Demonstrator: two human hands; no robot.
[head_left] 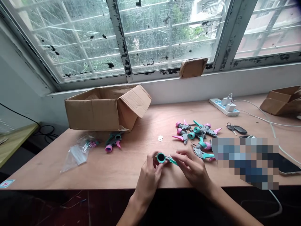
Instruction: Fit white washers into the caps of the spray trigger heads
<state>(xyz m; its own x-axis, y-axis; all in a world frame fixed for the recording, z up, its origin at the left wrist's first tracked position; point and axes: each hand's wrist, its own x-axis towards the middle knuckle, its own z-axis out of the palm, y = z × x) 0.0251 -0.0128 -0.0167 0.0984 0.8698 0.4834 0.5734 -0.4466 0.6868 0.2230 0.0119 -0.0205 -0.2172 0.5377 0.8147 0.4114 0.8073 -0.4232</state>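
A grey and teal trigger spray head (pixel 161 157) is between my hands near the table's front edge, its round teal collar facing me. My left hand (pixel 150 172) grips it at the collar, thumb and fingers closed on either side. My right hand (pixel 191 166) has its fingertips closed at the teal lever end; the exact grip is partly hidden. Just beyond them lie small white washers (pixel 160 138). To the right is a pile of similar spray heads (pixel 199 135) in grey, teal and pink. More spray heads (pixel 114 142) lie to the left.
An open cardboard box (pixel 92 114) stands at the back left, with clear plastic bags (pixel 76 155) in front. At the right are a power strip (pixel 224 106) with cables, keys (pixel 236 128), a phone (pixel 290 164) and another cardboard box (pixel 279 100). A blurred patch covers part of the table.
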